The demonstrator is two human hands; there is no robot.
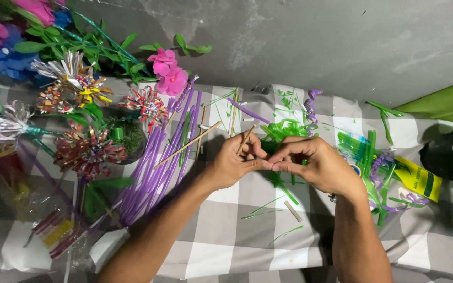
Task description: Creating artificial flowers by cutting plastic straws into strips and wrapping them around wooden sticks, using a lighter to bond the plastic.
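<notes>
Both hands meet at frame centre over the counter, which has a grey-and-white checked cloth. Left hand pinches a thin wooden stick that pokes up past its fingers; right hand has fingertips pressed to the left's, pinching something too small to tell. Green strip scraps lie just behind the hands. Bundle of purple straws left of centre. Foil flowers far left, pink flowers upper left.
</notes>
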